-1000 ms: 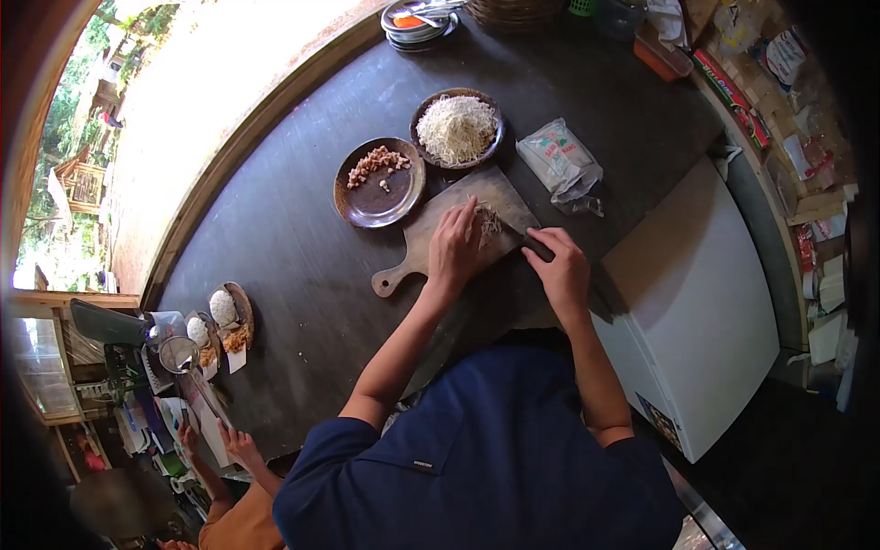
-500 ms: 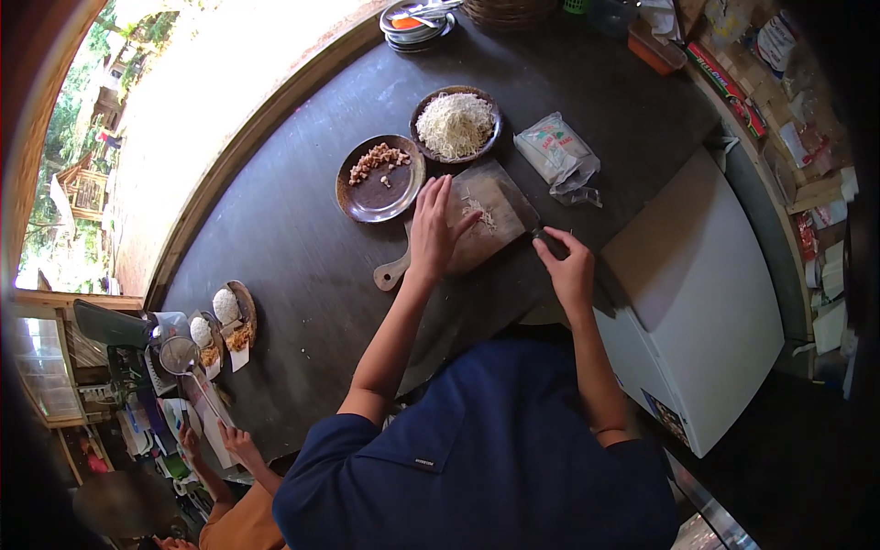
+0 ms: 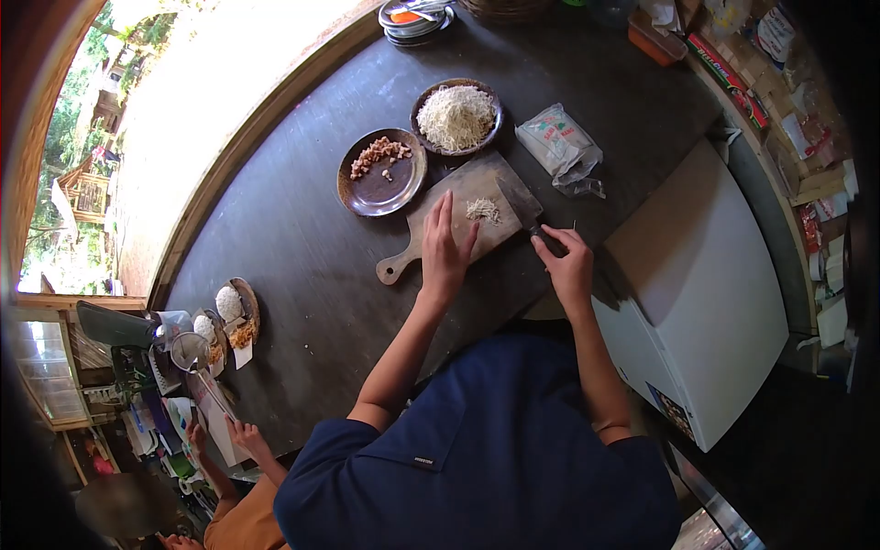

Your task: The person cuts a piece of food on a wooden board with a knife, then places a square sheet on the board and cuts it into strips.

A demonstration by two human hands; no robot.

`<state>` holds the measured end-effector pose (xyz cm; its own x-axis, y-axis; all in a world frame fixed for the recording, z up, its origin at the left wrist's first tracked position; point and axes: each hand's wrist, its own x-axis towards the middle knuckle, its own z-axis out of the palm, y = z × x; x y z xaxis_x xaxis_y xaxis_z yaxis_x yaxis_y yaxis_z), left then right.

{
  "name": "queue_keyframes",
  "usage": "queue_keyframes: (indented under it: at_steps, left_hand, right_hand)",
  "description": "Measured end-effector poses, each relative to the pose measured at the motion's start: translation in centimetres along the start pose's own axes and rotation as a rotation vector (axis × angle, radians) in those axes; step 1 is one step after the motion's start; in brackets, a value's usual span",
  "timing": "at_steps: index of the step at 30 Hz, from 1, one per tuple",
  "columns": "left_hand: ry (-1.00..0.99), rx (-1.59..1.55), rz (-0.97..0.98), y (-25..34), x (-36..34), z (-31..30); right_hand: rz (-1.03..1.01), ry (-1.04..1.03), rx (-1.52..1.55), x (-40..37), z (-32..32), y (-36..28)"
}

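Note:
My right hand [image 3: 567,264] grips a knife [image 3: 520,203] by its dark handle, its blade slanting over the right side of a wooden cutting board [image 3: 477,172]. A small heap of pale shreds [image 3: 482,211] lies on the board just left of the blade. My left hand [image 3: 444,255] is over the board's near left part, fingers stretched out and holding nothing. Beyond the board stand a brown plate [image 3: 376,197] with diced pinkish-brown pieces [image 3: 379,156] and a bowl heaped with pale shreds [image 3: 456,117].
A plastic-wrapped packet [image 3: 559,147] lies right of the board. Stacked plates [image 3: 417,35] stand at the far edge. At left, a co-worker's hands [image 3: 246,438] hold a strainer [image 3: 191,350] near dishes with white mounds [image 3: 229,302]. A white chest [image 3: 715,302] adjoins the table [image 3: 312,266] at right.
My left hand has drawn back from the shreds toward me, leaving them in plain view. The knife blade has turned and shifted slightly, now showing clearly beside the heap.

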<state>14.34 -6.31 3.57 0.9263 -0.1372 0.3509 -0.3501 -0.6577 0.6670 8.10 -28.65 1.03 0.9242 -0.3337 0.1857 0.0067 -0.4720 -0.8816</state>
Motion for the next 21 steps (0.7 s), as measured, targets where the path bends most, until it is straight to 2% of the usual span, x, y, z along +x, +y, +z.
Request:
queue_keyframes:
  at_steps: [1, 7, 16, 20, 21]
  left_hand:
    - [-0.075, -0.043, -0.084, 0.1, -0.3, -0.1]
    - [-0.054, -0.044, 0.024, 0.3, -1.5, 2.5]
    - [-0.023, -0.217, -0.065, 0.9, -1.9, 2.6]
    - [-0.037, -0.302, -0.094, 0.5, -1.9, 2.4]
    - [0.021, -0.227, -0.035, 0.2, -1.9, 2.4]
  right_hand:
    - [-0.001, 0.000, 0.001, -0.1, 0.1, 0.0]
    - [0.009, -0.058, 0.036, -1.6, 1.0, -1.8]
    - [0.025, -0.122, 0.066, -2.1, 2.1, -2.5]
    - [0.214, -0.207, 0.206, -1.6, 1.8, -3.5]
    - [0.276, -0.231, 0.245, -1.5, 1.7, -3.7]
